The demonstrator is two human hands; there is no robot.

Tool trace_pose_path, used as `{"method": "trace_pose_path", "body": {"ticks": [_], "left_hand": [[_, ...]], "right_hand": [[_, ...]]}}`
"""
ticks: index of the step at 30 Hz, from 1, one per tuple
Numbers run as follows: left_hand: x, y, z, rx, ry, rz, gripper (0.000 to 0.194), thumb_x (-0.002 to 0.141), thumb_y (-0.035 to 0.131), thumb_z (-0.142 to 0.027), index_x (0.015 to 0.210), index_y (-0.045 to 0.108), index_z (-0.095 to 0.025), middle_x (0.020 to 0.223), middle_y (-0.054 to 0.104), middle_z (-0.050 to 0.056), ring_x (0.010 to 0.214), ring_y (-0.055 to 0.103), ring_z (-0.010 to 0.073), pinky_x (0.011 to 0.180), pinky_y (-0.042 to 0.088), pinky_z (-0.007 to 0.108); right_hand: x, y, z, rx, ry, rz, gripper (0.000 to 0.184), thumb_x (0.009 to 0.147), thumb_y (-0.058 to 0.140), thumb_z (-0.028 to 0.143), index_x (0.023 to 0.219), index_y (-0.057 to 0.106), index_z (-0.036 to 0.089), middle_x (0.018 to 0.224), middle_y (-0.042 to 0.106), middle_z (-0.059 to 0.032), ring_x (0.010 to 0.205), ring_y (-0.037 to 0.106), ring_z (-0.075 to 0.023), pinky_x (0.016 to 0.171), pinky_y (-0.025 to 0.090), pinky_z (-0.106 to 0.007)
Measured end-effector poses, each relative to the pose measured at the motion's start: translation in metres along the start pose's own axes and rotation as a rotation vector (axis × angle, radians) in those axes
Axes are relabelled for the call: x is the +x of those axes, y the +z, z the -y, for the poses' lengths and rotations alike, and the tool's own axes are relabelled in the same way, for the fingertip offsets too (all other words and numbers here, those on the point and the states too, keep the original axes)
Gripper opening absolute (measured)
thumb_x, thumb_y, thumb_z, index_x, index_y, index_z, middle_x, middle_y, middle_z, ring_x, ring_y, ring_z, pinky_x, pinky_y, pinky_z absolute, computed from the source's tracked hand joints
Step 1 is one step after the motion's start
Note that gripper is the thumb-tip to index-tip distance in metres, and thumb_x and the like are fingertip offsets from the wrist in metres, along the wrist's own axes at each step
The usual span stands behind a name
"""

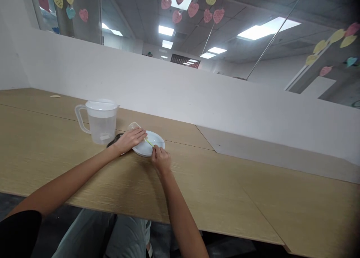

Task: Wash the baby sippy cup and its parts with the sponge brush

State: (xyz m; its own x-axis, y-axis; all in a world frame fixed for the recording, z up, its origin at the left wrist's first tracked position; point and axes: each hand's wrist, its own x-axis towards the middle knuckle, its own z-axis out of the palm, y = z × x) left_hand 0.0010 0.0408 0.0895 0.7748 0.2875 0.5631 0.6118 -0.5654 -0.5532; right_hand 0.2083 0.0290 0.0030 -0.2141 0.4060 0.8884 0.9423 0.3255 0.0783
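Pinching the stick [149, 143] in right hand [161, 158], best kept steady over the plate [158, 139]; cannot tell any grip in outstretched left hand [131, 140].

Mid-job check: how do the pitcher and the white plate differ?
The pitcher stands tall; the white plate lies low and shallow. The pitcher is translucent, while the white plate looks opaque. The pitcher has a side handle; the white plate shows none. Both sit on the wood-coloured tabletop.
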Motion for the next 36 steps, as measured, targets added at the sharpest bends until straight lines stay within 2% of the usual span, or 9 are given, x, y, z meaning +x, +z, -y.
{"method": "trace_pose_path", "body": {"ticks": [3,10,16,18,24,30,33,36], "left_hand": [[-0.001,0.003,0.003,-0.021,-0.041,0.011,0.033,0.093,0.044,-0.005,0.121,0.061,-0.008,0.122,0.066,0.015,0.117,0.060,0.0215,0.104,0.047,0.037],[0.009,0.003,-0.023,-0.110,0.039,-0.077,0.033,0.096,0.039,-0.008,0.121,0.059,-0.008,0.122,0.066,0.015,0.118,0.059,0.0208,0.105,0.046,0.039],[0.009,0.000,-0.003,-0.101,-0.098,0.029,0.031,0.093,0.044,-0.007,0.120,0.060,-0.008,0.121,0.066,0.016,0.116,0.060,0.0224,0.105,0.045,0.039],[0.008,-0.001,-0.004,-0.090,-0.111,0.041,0.031,0.093,0.045,-0.007,0.120,0.060,-0.008,0.121,0.066,0.017,0.116,0.060,0.0225,0.104,0.045,0.039],[0.015,-0.003,-0.027,-0.049,-0.008,-0.054,0.031,0.094,0.042,-0.007,0.119,0.060,-0.008,0.122,0.066,0.014,0.117,0.060,0.0216,0.103,0.046,0.037],[0.018,-0.002,-0.032,-0.061,0.032,-0.103,0.031,0.094,0.041,-0.005,0.119,0.060,-0.007,0.121,0.066,0.016,0.117,0.060,0.0217,0.105,0.045,0.038],[0.015,0.002,-0.033,-0.051,0.040,-0.099,0.031,0.093,0.041,-0.004,0.118,0.060,-0.006,0.121,0.066,0.018,0.117,0.061,0.0220,0.106,0.044,0.038],[0.013,0.008,-0.032,-0.073,0.011,-0.047,0.033,0.093,0.041,-0.004,0.120,0.059,-0.007,0.121,0.066,0.017,0.118,0.060,0.0216,0.107,0.044,0.039]], "right_hand": [[-0.001,0.003,0.001,0.000,0.011,0.025,0.025,0.095,0.045,0.025,0.095,0.069,0.019,0.064,0.059,-0.0007,0.053,0.050,-0.0094,0.052,0.028,-0.024],[-0.004,0.001,-0.002,0.056,0.055,0.022,0.026,0.096,0.044,0.025,0.098,0.068,0.017,0.065,0.061,-0.0014,0.053,0.051,-0.0091,0.052,0.030,-0.023],[-0.003,0.002,-0.001,0.050,0.061,0.010,0.028,0.097,0.043,0.026,0.092,0.069,0.018,0.062,0.059,-0.0006,0.051,0.050,-0.0093,0.051,0.028,-0.024],[-0.003,0.003,0.001,0.045,0.050,0.001,0.028,0.097,0.043,0.026,0.093,0.069,0.018,0.062,0.060,-0.0005,0.050,0.050,-0.0093,0.050,0.027,-0.024],[-0.004,0.004,0.001,0.056,0.053,0.008,0.030,0.098,0.040,0.025,0.099,0.068,0.016,0.063,0.061,-0.0014,0.051,0.052,-0.0093,0.051,0.030,-0.022],[-0.006,0.007,-0.001,0.131,0.088,0.002,0.028,0.097,0.040,0.024,0.094,0.067,0.015,0.063,0.061,-0.0015,0.052,0.053,-0.0093,0.050,0.033,-0.022],[-0.006,0.008,0.001,0.178,0.083,-0.007,0.029,0.097,0.041,0.026,0.091,0.067,0.016,0.062,0.061,-0.0011,0.052,0.053,-0.0092,0.051,0.033,-0.021],[-0.006,0.007,0.001,0.169,0.072,0.009,0.029,0.096,0.042,0.027,0.089,0.067,0.016,0.062,0.062,-0.0013,0.052,0.053,-0.0088,0.050,0.033,-0.021]]}}
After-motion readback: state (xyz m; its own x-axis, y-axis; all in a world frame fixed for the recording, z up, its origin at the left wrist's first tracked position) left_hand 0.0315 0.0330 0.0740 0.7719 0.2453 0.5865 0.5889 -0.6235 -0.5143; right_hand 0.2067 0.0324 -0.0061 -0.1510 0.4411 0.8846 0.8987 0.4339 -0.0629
